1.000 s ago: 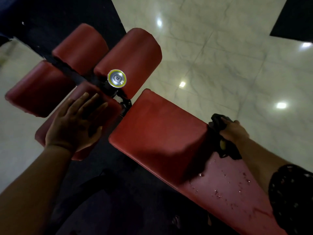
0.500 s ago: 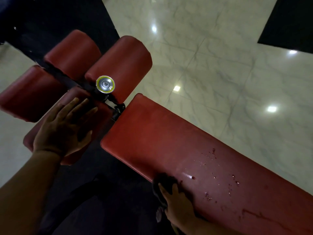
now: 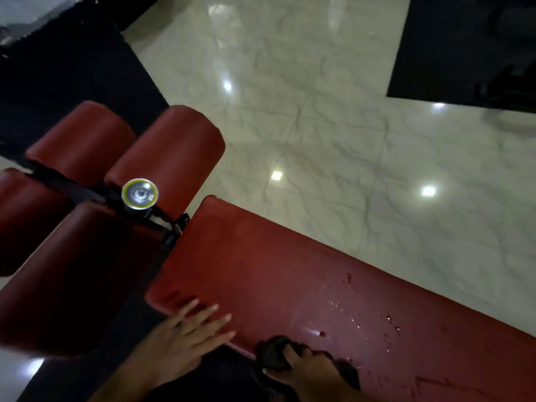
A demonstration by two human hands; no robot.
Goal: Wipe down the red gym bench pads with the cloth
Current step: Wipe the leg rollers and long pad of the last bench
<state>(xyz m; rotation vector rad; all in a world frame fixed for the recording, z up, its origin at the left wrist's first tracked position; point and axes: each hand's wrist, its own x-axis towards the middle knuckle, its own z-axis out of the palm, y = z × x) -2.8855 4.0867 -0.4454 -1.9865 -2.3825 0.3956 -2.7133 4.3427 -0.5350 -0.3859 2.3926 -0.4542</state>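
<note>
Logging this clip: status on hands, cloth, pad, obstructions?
Left hand flat on near edge of bench pad. Right hand grips cloth on pad. Droplets unwiped past cloth; nothing blocking.

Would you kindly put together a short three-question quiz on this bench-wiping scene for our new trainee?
1. Multiple choice: which hand grips the cloth? A) left B) right C) neither
2. True or false: the long pad is completely dry.
3. Count: how many round roller pads sit at the end of the bench?
Key:
1. B. The right hand grips it, while the left hand lies flat on the long pad's near edge.
2. False. Droplets lie on it near the cloth.
3. Four.
</note>
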